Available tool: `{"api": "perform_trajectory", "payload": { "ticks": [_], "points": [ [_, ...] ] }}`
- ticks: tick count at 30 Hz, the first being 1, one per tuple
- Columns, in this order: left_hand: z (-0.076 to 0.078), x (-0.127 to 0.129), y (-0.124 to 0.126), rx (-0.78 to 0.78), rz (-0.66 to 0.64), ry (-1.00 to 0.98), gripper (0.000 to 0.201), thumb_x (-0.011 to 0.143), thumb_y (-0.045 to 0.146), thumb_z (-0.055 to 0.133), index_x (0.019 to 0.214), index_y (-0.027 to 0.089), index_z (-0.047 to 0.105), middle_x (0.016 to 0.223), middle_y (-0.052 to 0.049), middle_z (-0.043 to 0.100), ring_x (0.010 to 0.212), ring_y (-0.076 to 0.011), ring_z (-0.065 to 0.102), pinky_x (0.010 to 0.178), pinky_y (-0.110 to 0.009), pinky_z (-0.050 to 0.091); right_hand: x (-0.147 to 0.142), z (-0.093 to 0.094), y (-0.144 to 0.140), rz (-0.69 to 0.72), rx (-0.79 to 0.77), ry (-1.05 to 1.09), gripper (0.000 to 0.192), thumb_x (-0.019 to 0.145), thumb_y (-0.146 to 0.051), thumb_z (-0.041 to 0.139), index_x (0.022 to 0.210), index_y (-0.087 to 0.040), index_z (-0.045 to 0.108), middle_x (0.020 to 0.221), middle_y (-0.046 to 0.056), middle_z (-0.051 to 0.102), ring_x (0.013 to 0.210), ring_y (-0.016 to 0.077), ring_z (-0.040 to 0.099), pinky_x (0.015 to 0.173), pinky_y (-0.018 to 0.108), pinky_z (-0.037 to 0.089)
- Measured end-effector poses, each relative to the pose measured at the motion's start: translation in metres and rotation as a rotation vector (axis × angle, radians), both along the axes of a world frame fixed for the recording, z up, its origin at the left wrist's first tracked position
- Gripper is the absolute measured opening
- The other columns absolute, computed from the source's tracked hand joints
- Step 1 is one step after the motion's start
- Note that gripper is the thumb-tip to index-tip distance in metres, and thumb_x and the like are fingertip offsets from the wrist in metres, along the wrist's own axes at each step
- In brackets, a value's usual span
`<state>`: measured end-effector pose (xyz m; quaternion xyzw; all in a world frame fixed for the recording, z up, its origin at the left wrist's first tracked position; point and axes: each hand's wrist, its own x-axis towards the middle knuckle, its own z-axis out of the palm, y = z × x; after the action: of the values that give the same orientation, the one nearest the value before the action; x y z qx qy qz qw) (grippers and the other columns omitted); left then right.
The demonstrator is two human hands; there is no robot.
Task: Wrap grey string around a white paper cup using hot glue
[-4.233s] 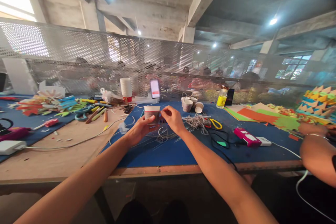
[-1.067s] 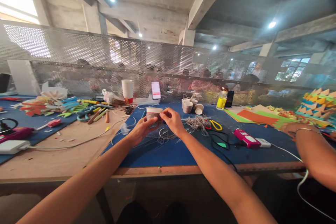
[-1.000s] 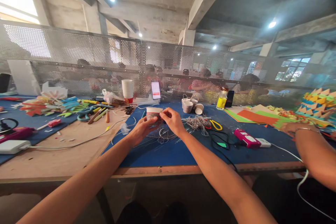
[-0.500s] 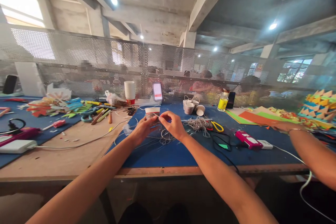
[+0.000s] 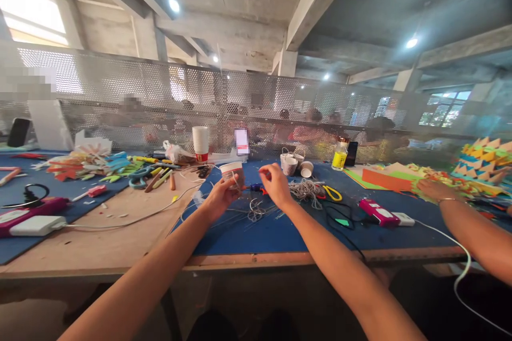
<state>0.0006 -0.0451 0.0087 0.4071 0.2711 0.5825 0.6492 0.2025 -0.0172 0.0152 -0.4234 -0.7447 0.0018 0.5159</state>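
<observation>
My left hand [image 5: 220, 197] grips a small paper cup [image 5: 232, 172] and holds it tilted above the blue mat [image 5: 280, 229]. My right hand [image 5: 275, 184] is a little to the right of the cup, fingers pinched on a thin string that runs toward the cup. A loose tangle of string [image 5: 256, 213] lies on the mat under my hands. Another heap of string [image 5: 304, 189] lies just right of my right hand, beside yellow-handled scissors [image 5: 331, 192].
Several small cups [image 5: 294, 162], a yellow glue bottle [image 5: 340, 156] and a stack of white cups [image 5: 200, 141] stand at the back. A pink device [image 5: 373, 210] with cable lies right. Another person's hand [image 5: 432, 189] rests on coloured paper [image 5: 390, 178]. Pens and scissors [image 5: 148, 176] lie left.
My right hand has drawn away from the cup to the right, pulling the string. The cup is tilted more in my left hand. The neighbour's hand reached further onto the coloured paper.
</observation>
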Motion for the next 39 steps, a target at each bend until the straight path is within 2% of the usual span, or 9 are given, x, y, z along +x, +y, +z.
{"api": "perform_trajectory", "payload": {
  "ticks": [2, 5, 7, 12, 17, 26, 29, 36, 39],
  "points": [
    [0.001, -0.001, 0.0, -0.013, 0.001, -0.005, 0.027, 0.083, 0.023, 0.08, 0.107, 0.016, 0.068, 0.093, -0.005, 0.075, 0.07, -0.0145, 0.073, 0.06, -0.022, 0.057, 0.016, 0.008, 0.009, -0.155, -0.086, -0.033, 0.023, 0.092, -0.011, 0.052, 0.105, -0.017, 0.07, 0.114, 0.01, 0.066, 0.087, 0.0162, 0.067, 0.084, 0.027, 0.052],
    [0.001, -0.001, 0.001, -0.022, -0.001, -0.015, 0.021, 0.084, 0.021, 0.079, 0.102, 0.016, 0.068, 0.084, -0.002, 0.073, 0.061, -0.0118, 0.07, 0.056, -0.02, 0.056, 0.038, 0.016, 0.014, -0.322, -0.385, -0.329, 0.028, 0.096, -0.018, 0.05, 0.115, -0.021, 0.07, 0.123, 0.009, 0.069, 0.101, 0.0178, 0.069, 0.088, 0.027, 0.05],
    [0.001, 0.0, 0.001, -0.027, -0.007, -0.023, 0.018, 0.085, 0.019, 0.077, 0.099, 0.016, 0.068, 0.08, -0.001, 0.072, 0.06, -0.0112, 0.069, 0.055, -0.019, 0.056, 0.048, 0.015, 0.012, -0.354, -0.506, -0.42, 0.023, 0.098, -0.03, 0.055, 0.105, -0.021, 0.074, 0.111, 0.009, 0.075, 0.1, 0.0225, 0.07, 0.083, 0.029, 0.049],
    [0.003, 0.0, -0.001, -0.029, -0.021, -0.04, 0.019, 0.086, 0.016, 0.075, 0.104, 0.015, 0.07, 0.089, -0.004, 0.076, 0.058, -0.0102, 0.068, 0.052, -0.019, 0.056, 0.046, 0.001, 0.013, -0.352, -0.702, -0.541, 0.048, 0.093, -0.061, 0.06, 0.083, -0.018, 0.077, 0.093, 0.015, 0.078, 0.095, 0.0291, 0.073, 0.073, 0.029, 0.045],
    [0.004, -0.002, -0.005, -0.017, -0.051, -0.063, 0.019, 0.084, 0.014, 0.076, 0.103, 0.015, 0.07, 0.09, -0.004, 0.076, 0.06, -0.0101, 0.068, 0.055, -0.019, 0.057, 0.035, -0.006, 0.031, -0.303, -0.791, -0.53, 0.047, 0.078, -0.063, 0.075, 0.076, -0.016, 0.076, 0.081, 0.012, 0.077, 0.086, 0.0274, 0.072, 0.064, 0.025, 0.041],
    [0.001, -0.002, -0.005, -0.012, -0.106, -0.067, 0.018, 0.083, 0.014, 0.076, 0.101, 0.013, 0.071, 0.09, -0.006, 0.077, 0.063, -0.0118, 0.07, 0.058, -0.02, 0.058, 0.039, -0.017, 0.035, -0.16, -0.779, -0.138, 0.044, 0.087, -0.048, 0.065, 0.055, -0.018, 0.06, 0.046, -0.002, 0.053, 0.048, 0.013, 0.054, 0.049, 0.021, 0.034],
    [0.002, -0.003, -0.007, 0.008, -0.122, -0.061, 0.023, 0.081, 0.015, 0.078, 0.103, 0.014, 0.072, 0.093, -0.006, 0.077, 0.064, -0.0117, 0.07, 0.059, -0.021, 0.058, 0.03, -0.019, 0.031, -0.094, -0.729, 0.056, 0.039, 0.092, -0.047, 0.057, 0.066, -0.018, 0.06, 0.051, -0.004, 0.054, 0.045, 0.0112, 0.051, 0.045, 0.021, 0.036],
    [0.002, -0.003, -0.007, 0.005, -0.098, -0.046, 0.029, 0.08, 0.015, 0.079, 0.108, 0.014, 0.072, 0.103, -0.009, 0.078, 0.066, -0.0111, 0.07, 0.061, -0.021, 0.058, 0.012, -0.013, 0.024, 0.057, -0.512, 0.396, 0.028, 0.095, -0.045, 0.051, 0.106, -0.02, 0.054, 0.098, 0.006, 0.074, 0.063, 0.0137, 0.07, 0.056, 0.024, 0.055],
    [0.001, -0.003, -0.005, -0.007, -0.084, -0.033, 0.027, 0.08, 0.014, 0.079, 0.106, 0.014, 0.071, 0.097, -0.007, 0.077, 0.066, -0.0116, 0.07, 0.06, -0.02, 0.057, 0.014, -0.009, 0.02, 0.139, -0.37, 0.532, 0.032, 0.091, -0.045, 0.056, 0.112, -0.022, 0.05, 0.095, 0.006, 0.075, 0.06, 0.0161, 0.07, 0.057, 0.027, 0.057]
  ]
}}
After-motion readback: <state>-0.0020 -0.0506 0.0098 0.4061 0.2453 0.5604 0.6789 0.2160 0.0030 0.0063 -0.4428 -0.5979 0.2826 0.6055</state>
